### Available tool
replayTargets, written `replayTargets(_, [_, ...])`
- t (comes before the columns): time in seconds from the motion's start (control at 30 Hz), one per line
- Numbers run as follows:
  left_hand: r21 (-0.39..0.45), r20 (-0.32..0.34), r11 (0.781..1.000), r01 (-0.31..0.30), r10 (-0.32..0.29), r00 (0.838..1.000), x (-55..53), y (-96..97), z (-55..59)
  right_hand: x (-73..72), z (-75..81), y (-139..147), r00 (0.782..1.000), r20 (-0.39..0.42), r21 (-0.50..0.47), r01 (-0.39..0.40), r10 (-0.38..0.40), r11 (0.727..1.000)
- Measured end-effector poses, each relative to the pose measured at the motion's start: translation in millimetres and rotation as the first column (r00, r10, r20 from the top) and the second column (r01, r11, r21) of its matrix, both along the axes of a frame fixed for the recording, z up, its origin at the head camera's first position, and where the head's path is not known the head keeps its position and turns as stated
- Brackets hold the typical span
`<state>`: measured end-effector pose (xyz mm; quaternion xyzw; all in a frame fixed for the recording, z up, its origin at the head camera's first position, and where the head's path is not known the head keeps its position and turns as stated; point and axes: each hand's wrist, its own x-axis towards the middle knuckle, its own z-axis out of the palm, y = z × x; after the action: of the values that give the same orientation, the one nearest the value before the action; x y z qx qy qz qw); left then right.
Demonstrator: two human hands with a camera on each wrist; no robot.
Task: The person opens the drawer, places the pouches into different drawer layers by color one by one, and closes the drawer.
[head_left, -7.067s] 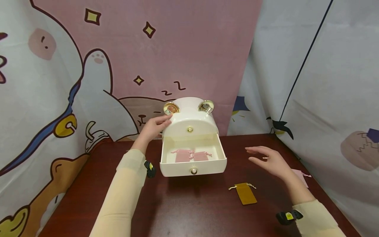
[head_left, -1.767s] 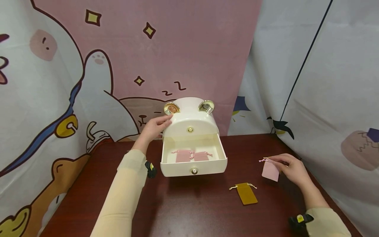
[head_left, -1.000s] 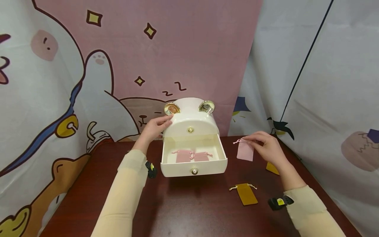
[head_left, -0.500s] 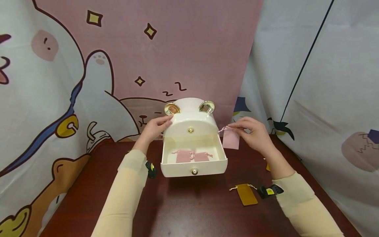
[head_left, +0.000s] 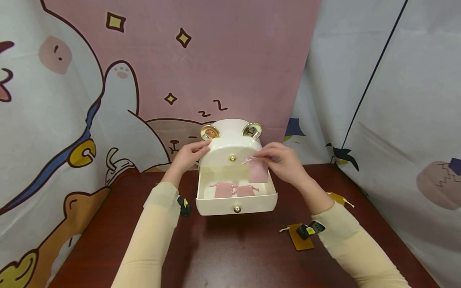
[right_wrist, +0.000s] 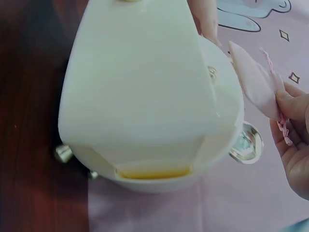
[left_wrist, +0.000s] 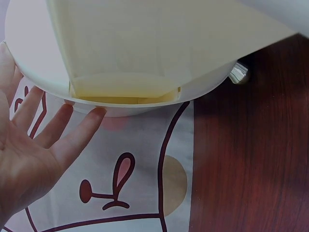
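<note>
My right hand (head_left: pixel 282 162) pinches a pale pink drawstring pouch (head_left: pixel 258 173) near its corded top. In the head view, the pouch hangs over the right part of a pulled-out cream drawer (head_left: pixel 216 207). Two pink drawstring pouches, a left one (head_left: pixel 223 190) and a right one (head_left: pixel 245 191), lie inside that drawer. It belongs to a white storage box (head_left: pixel 230 138) with a rounded top and gold ears. My left hand (head_left: pixel 187 158) rests against the box's left side; the left wrist view shows its fingers (left_wrist: pixel 79 133) extended along the wall. The right wrist view shows the pinched pouch (right_wrist: pixel 256 84) too.
A mustard drawstring pouch (head_left: pixel 300 242) lies on the dark wooden table (head_left: pixel 230 256), partly hidden by the right wrist camera. Another mustard pouch (head_left: pixel 337 197) lies farther right, partly behind the right forearm. A cartoon-print cloth (head_left: pixel 234 60) hangs behind the box.
My right hand has picked up the pink pouch at the table's right and carried it left, over the drawer. A second mustard pouch has come into sight there. My left hand stays on the box.
</note>
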<state>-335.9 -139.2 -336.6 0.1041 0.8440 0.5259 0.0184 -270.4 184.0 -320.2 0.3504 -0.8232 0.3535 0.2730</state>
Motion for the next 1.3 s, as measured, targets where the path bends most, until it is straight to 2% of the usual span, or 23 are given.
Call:
replayTargets(0.53, [0.010,-0.006,1.000,0.001,-0.001,1.000,-1.2,-0.3,-0.5,-7.9,-20.3,-39.1,0.998,0.021,0.052,-0.057,0.056,0.997])
replayTargets(0.77, [0.001,-0.006,1.000,0.006,-0.006,1.000,-1.2,-0.5,-0.8,-10.4,-24.8,-50.1,0.995,0.064,0.075,-0.085,0.081,0.994])
replayTargets(1.07, [-0.007,-0.002,1.000,0.000,0.000,1.000,-1.1,-0.4,-0.7,-6.1,-25.2,-47.4,0.990,0.112,0.089,-0.098,0.088,0.991])
replayTargets(1.3, [-0.008,-0.004,1.000,-0.004,0.004,1.000,-1.3,-0.4,-1.4,0.8,-29.4,-38.3,0.988,0.107,0.104,-0.126,0.114,0.987])
